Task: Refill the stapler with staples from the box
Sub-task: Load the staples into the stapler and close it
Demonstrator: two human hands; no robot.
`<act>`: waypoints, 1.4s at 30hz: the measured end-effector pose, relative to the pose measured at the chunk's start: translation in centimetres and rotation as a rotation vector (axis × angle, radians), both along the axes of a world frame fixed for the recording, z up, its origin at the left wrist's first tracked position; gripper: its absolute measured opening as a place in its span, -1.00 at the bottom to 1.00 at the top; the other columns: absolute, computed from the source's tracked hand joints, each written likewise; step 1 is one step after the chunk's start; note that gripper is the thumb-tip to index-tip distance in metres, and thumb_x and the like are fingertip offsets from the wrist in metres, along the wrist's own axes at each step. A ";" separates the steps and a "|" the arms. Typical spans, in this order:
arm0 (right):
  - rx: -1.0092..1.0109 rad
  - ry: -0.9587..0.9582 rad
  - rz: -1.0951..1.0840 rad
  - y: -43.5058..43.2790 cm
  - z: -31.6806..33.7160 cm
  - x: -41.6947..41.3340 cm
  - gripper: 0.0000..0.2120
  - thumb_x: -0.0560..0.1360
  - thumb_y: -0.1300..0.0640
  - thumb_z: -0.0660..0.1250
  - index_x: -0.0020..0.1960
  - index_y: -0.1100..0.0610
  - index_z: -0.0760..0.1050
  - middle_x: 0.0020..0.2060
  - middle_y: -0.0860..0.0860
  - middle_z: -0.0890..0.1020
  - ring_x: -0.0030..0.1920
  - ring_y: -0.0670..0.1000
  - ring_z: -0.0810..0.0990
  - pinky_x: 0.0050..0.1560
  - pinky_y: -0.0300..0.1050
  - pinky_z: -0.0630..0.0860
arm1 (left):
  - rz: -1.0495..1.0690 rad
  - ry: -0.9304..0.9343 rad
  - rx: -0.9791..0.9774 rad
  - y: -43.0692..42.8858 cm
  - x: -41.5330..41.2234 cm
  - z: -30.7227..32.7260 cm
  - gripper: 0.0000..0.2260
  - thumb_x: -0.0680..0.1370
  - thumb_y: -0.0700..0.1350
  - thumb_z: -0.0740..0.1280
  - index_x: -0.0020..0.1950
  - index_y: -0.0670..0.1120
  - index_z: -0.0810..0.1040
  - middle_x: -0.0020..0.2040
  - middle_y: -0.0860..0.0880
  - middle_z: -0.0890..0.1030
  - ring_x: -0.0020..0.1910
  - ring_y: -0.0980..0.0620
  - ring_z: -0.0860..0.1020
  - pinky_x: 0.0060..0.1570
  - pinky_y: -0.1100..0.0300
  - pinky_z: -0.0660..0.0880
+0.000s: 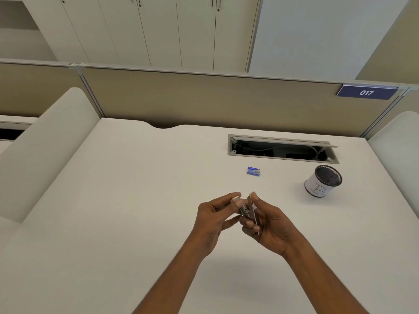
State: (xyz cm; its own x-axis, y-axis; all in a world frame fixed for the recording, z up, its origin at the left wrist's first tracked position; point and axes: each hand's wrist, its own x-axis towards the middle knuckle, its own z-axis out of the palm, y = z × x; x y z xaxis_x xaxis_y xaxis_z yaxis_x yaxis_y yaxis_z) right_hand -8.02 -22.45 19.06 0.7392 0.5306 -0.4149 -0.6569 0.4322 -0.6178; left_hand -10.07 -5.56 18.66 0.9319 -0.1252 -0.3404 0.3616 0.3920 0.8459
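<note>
Head view: stapler (246,210) held in the air between both hands, above the desk (136,189). It is splayed open in a V. Left hand (210,219) pinches the tip of one arm between thumb and fingers (226,198). Right hand (269,225) has its fingers curled round the other arm.

Risks, as judged:
- Both hands are occupied, and the box (253,171) lies on the desk beyond the fingertips, slightly right. Freeing a hand to reach it may let the arms snap shut on a finger.
- The pinch on the tip is light, so the stapler could slip and drop.
- Cannot tell whether the box is open.

Orientation: hinge end low by the right fingers, free ends up and away from the person. Long axis runs roughly fore-aft, tilted upward.
</note>
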 end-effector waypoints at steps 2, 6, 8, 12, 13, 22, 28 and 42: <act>0.024 0.015 0.031 -0.1 0.1 0.2 -0.41 0.38 -0.16 0.57 0.12 0.29 0.54 -0.20 0.14 0.56 -0.43 -0.03 0.41 -0.47 -0.24 0.38 | 0.006 -0.002 0.002 0.1 0.1 0.0 -0.71 0.51 -0.12 0.51 0.22 -0.12 0.68 0.15 -0.16 0.72 0.21 -0.19 0.65 0.28 -0.15 0.56; 0.039 0.046 0.058 0.0 0.0 0.8 -0.25 0.33 -0.33 0.52 0.18 0.30 0.57 -0.14 0.15 0.60 -0.46 -0.05 0.42 -0.52 -0.29 0.39 | 0.004 -0.010 -0.004 0.0 0.0 0.3 -0.71 0.52 -0.03 0.48 0.18 -0.14 0.70 0.18 -0.15 0.71 0.26 -0.13 0.63 0.26 -0.16 0.57; 0.034 0.072 0.043 0.1 0.1 0.8 -0.30 0.34 -0.32 0.51 0.15 0.26 0.61 -0.08 0.15 0.63 -0.46 -0.06 0.46 -0.52 -0.29 0.38 | 0.005 -0.001 -0.024 -0.2 0.0 0.7 -0.67 0.55 0.06 0.42 0.15 -0.15 0.71 0.17 -0.15 0.71 0.25 -0.08 0.64 0.22 -0.15 0.59; -0.011 0.173 -0.008 0.2 0.4 0.6 -0.48 0.45 -0.24 0.44 0.05 0.23 0.66 -0.12 0.13 0.68 -0.31 0.00 0.66 -0.41 -0.24 0.57 | -0.006 0.012 -0.028 -0.4 0.0 1.1 -0.58 0.56 0.16 0.33 0.19 -0.14 0.70 0.18 -0.12 0.71 0.25 -0.03 0.64 0.21 -0.14 0.59; -0.010 0.192 -0.013 0.2 0.5 0.6 -0.49 0.44 -0.22 0.46 0.05 0.23 0.66 -0.12 0.13 0.68 -0.29 0.01 0.69 -0.40 -0.22 0.59 | -0.012 0.006 -0.025 -0.4 0.0 1.1 -0.58 0.57 0.15 0.32 0.19 -0.14 0.70 0.19 -0.12 0.71 0.25 -0.02 0.64 0.22 -0.14 0.59; -0.119 0.221 -0.066 0.8 1.2 0.6 -0.66 0.41 -0.09 0.53 -0.09 0.21 0.64 -0.23 0.11 0.66 -0.40 -0.02 0.61 -0.53 -0.28 0.47 | -0.026 -0.062 0.010 -0.3 -0.2 0.3 -0.70 0.58 -0.08 0.42 0.26 -0.20 0.66 0.20 -0.17 0.69 0.26 -0.14 0.63 0.20 -0.12 0.60; -0.169 0.214 -0.087 1.3 1.0 0.7 -0.67 0.37 -0.05 0.58 -0.06 0.19 0.66 -0.31 0.05 0.58 -0.41 -0.04 0.57 -0.54 -0.29 0.43 | -0.018 -0.094 0.010 -0.4 -0.2 0.2 -0.71 0.53 -0.20 0.47 0.26 -0.09 0.67 0.14 -0.26 0.70 0.08 -0.11 0.66 0.23 -0.10 0.59; -0.163 0.157 -0.051 1.3 1.0 1.1 -0.63 0.40 -0.12 0.53 -0.07 0.20 0.67 -0.18 0.12 0.66 -0.46 -0.06 0.51 -0.54 -0.29 0.40 | -0.003 -0.071 -0.048 0.1 0.1 0.0 -0.75 0.63 -0.06 0.33 0.12 -0.19 0.71 0.07 -0.09 0.72 0.23 -0.13 0.64 0.21 -0.13 0.59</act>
